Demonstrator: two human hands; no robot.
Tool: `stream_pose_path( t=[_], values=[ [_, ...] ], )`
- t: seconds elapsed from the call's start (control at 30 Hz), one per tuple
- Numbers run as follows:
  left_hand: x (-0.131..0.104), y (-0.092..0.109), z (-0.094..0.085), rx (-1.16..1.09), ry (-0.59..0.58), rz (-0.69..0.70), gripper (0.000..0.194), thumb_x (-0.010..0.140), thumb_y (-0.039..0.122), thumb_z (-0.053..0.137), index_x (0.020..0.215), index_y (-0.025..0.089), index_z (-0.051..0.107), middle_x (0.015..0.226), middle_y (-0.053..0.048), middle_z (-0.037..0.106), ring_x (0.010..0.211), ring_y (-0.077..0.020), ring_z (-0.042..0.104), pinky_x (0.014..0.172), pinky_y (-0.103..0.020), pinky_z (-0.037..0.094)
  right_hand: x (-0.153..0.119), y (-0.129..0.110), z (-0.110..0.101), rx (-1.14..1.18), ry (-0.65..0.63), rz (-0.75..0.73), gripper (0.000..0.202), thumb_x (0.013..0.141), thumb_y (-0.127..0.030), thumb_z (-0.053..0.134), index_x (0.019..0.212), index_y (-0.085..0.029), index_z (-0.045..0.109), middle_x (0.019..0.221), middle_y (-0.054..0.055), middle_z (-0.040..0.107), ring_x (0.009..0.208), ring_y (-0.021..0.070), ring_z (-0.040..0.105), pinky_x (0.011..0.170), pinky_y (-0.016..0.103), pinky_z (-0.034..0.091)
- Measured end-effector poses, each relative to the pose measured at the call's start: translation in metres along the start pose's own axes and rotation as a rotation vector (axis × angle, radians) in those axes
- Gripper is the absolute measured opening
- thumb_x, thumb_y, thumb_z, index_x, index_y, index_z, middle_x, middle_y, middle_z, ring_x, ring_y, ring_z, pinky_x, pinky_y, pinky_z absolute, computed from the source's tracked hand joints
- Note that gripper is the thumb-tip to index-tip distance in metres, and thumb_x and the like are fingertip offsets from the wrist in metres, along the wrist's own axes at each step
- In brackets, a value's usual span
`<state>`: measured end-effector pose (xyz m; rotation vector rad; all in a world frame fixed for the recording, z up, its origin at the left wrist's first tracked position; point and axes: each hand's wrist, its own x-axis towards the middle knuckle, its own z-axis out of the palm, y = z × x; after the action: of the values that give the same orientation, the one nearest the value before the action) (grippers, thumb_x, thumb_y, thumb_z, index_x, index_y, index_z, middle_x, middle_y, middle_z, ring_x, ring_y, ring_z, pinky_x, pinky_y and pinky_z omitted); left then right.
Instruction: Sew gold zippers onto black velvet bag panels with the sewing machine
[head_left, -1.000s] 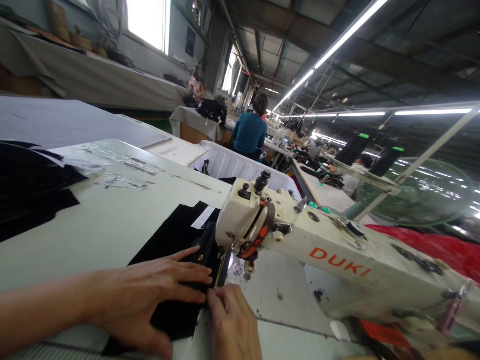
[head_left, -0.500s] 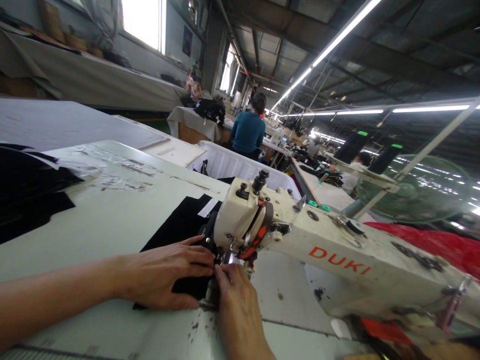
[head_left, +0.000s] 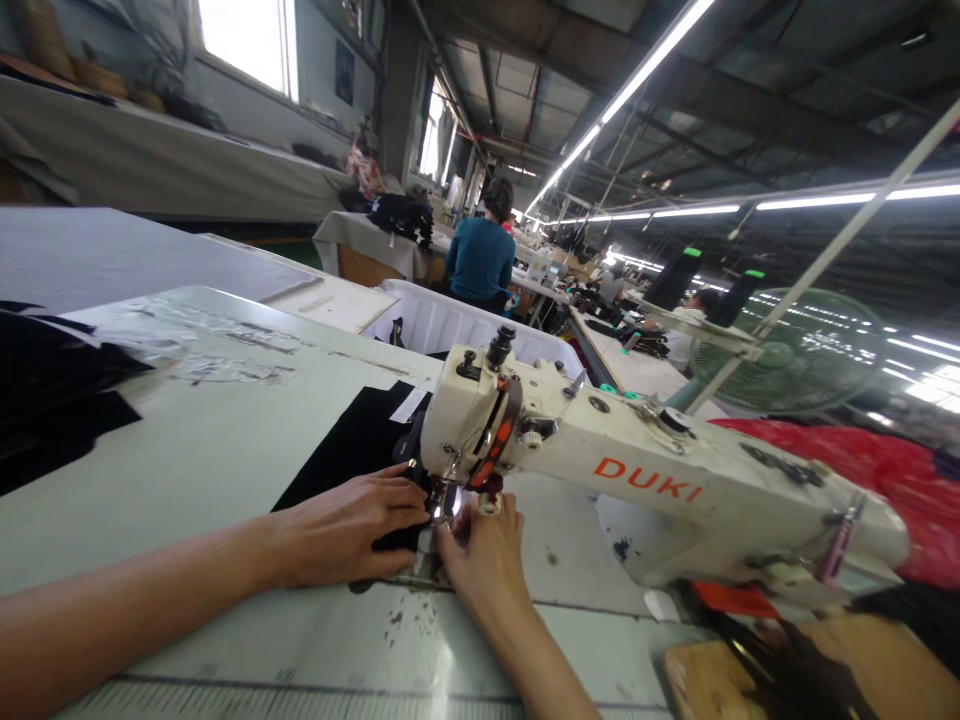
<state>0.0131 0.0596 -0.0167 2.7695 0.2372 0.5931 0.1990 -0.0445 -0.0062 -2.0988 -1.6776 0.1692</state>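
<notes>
A cream DUKI sewing machine [head_left: 637, 480] stands on the pale worktable [head_left: 225, 440]. A piece of black fabric [head_left: 352, 450] lies under its needle head [head_left: 469, 430]. My left hand [head_left: 352, 525] lies flat on the fabric, fingers spread and pointing at the presser foot. My right hand [head_left: 484, 555] sits just right of it, fingertips pinching the fabric edge at the needle. The presser foot is partly hidden by my fingers.
More black fabric [head_left: 52, 390] is piled at the table's left. A white bin [head_left: 457, 325] stands behind the machine. Red cloth [head_left: 862, 470] and a green fan [head_left: 802, 360] are at the right. A person in a teal top [head_left: 480, 255] sits ahead, back turned.
Both hands have slid forward with the black fabric, from the table's near edge up to the needle. Less fabric shows in front of the machine.
</notes>
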Motion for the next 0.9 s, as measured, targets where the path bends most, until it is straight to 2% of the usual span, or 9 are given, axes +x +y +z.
stream_pose_path(
  t=[0.2,0.33,0.5,0.67,0.83,0.9],
  values=[
    [-0.001,-0.002,-0.002,0.058,-0.043,0.036,0.031,0.099,0.020,0.055,0.128,0.018,0.067,0.124,-0.010,0.072,0.123,-0.0230,0.065,0.126,-0.042,0.028,0.004,-0.006,0.007,-0.120,0.076,-0.026,0.008,0.086,-0.021,0.062,0.089,-0.020,0.070,0.102,0.016,0.066,0.103,0.0372,0.056,0.085,0.050,0.045],
    [-0.002,-0.006,-0.001,0.082,-0.052,0.055,0.031,0.102,0.021,0.049,0.128,0.018,0.066,0.124,-0.010,0.072,0.122,-0.0234,0.064,0.125,-0.044,0.030,0.012,-0.004,0.007,-0.165,0.057,-0.030,0.013,0.088,-0.019,0.059,0.095,-0.018,0.070,0.106,0.017,0.066,0.109,0.0372,0.055,0.087,0.050,0.045],
    [-0.002,-0.009,0.001,0.087,-0.037,0.059,0.031,0.103,0.020,0.048,0.128,0.018,0.067,0.125,-0.009,0.072,0.121,-0.0232,0.065,0.125,-0.044,0.031,0.010,0.001,0.007,-0.177,0.016,-0.083,0.014,0.092,-0.024,0.058,0.094,-0.020,0.071,0.103,0.014,0.067,0.106,0.0334,0.056,0.086,0.047,0.045],
    [-0.004,-0.010,0.002,0.078,-0.029,0.073,0.032,0.104,0.020,0.047,0.128,0.017,0.067,0.125,-0.010,0.072,0.122,-0.0231,0.064,0.125,-0.044,0.031,0.012,0.001,0.006,-0.193,0.024,-0.098,0.018,0.091,-0.020,0.057,0.102,-0.019,0.071,0.109,0.014,0.067,0.111,0.0337,0.054,0.087,0.047,0.044],
    [-0.003,-0.013,0.007,0.063,-0.012,0.083,0.032,0.104,0.021,0.049,0.130,0.019,0.067,0.127,-0.008,0.072,0.124,-0.0218,0.063,0.126,-0.041,0.027,0.002,-0.001,0.008,-0.215,0.039,-0.095,0.020,0.094,-0.023,0.054,0.087,-0.020,0.073,0.100,0.013,0.068,0.104,0.0319,0.057,0.085,0.046,0.045],
    [-0.003,-0.014,0.007,0.055,-0.017,0.060,0.032,0.104,0.021,0.050,0.130,0.020,0.067,0.127,-0.007,0.072,0.124,-0.0210,0.063,0.127,-0.039,0.025,0.002,-0.001,0.014,-0.224,0.069,-0.078,0.020,0.094,-0.022,0.054,0.090,-0.018,0.073,0.101,0.014,0.068,0.105,0.0332,0.057,0.085,0.047,0.045]
  ],
)
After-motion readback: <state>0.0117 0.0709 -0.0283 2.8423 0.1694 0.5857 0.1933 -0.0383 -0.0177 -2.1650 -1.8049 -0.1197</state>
